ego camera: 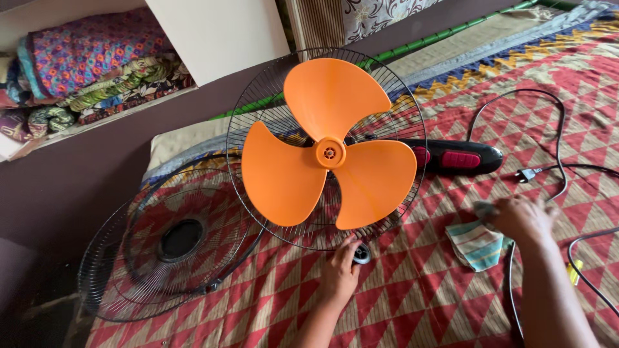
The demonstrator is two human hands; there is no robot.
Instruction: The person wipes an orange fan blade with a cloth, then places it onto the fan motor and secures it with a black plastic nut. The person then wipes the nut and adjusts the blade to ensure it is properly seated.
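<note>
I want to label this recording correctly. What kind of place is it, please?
Probably a room in a home: a patterned floor mat covers the ground, folded quilts fill a shelf, and a household fan with orange blades lies dismantled.

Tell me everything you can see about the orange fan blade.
The orange fan blade is one smooth, plastic-looking piece with three broad rounded paddles around a small round hub. It sits mounted in front of the black wire rear guard, facing the camera, front cover off. No hand touches it; the left hand grips the guard's lower rim just below. It looks clean and unbroken.
</note>
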